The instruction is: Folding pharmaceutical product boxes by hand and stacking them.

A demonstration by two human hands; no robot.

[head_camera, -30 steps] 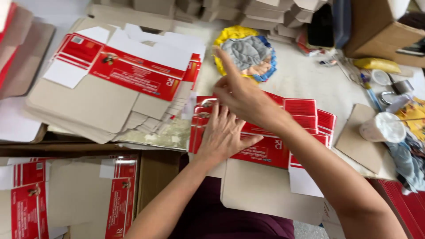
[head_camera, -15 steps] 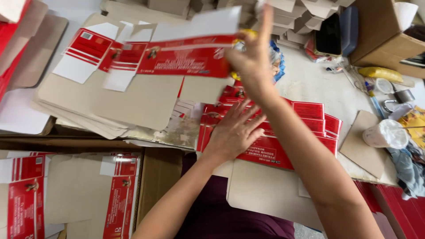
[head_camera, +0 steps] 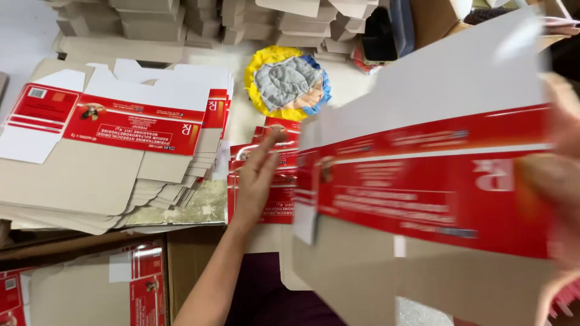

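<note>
My right hand [head_camera: 559, 181] grips a flat red, white and brown carton blank [head_camera: 423, 181] and holds it up close to the camera, blurred, filling the right half of the view. My left hand [head_camera: 257, 175] lies flat, fingers together, on a low stack of red carton blanks [head_camera: 272, 202] on the table in front of me. To the left lies a larger stack of unfolded blanks [head_camera: 115, 157], printed side up on top.
A yellow and blue cloth pad [head_camera: 287, 84] lies at the table's middle back. Folded brown cartons [head_camera: 151, 30] are stacked along the far edge. More red blanks [head_camera: 78, 290] sit in a box at lower left. A dark bag [head_camera: 386, 30] stands at the back.
My right hand has carried the lifted blank from the left stack across to the right and nearer to the camera. My left hand stays on the red stack.
</note>
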